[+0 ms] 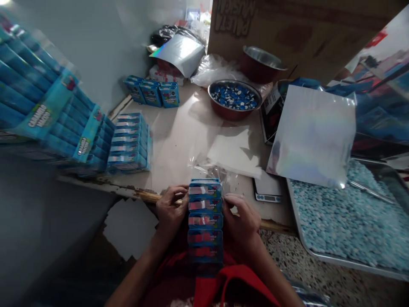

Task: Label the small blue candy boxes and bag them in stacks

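Held against the front edge of the table is a row of blue candy packs, several of them stacked inside a clear plastic bag. My left hand pinches the bag's left side near its upper end, with the fingers curled. On the right side, the fingers of my right hand are closed on the bag at about the same height. The bag's loose, crinkled clear end spreads over the table beyond the packs. The lower end of the row lies against a red apron.
Bagged blue packs stand left, beside a tall stack. Further back are loose packs and a bowl of blue-and-white candies. Right are a small scale, a silvery sheet and a metal tray of pale blue candies.
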Action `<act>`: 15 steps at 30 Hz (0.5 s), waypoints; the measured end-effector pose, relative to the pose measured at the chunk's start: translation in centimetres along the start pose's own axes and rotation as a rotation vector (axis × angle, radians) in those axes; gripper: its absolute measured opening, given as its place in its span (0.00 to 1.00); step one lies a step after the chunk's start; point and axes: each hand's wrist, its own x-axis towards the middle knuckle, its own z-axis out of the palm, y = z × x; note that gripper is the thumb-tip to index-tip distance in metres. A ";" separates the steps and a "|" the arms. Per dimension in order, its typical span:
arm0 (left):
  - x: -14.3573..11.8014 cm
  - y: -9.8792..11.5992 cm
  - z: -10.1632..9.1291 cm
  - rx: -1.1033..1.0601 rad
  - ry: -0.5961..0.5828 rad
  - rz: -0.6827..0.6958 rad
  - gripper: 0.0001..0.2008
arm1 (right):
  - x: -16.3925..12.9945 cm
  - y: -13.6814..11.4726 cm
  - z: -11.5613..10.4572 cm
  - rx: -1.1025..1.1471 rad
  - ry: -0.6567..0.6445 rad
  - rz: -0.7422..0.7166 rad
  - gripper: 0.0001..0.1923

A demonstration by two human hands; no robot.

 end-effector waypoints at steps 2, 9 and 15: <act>0.1 -0.1 0.1 -0.004 0.042 -0.011 0.11 | 0.4 -0.1 -0.1 -0.011 0.016 0.026 0.12; 2.0 0.3 -0.7 0.340 0.116 0.414 0.04 | 1.8 0.5 -1.5 -0.110 -0.152 -0.185 0.17; 2.8 2.4 -1.3 0.339 0.058 0.402 0.02 | 2.8 -0.1 -1.7 -0.044 -0.109 -0.121 0.09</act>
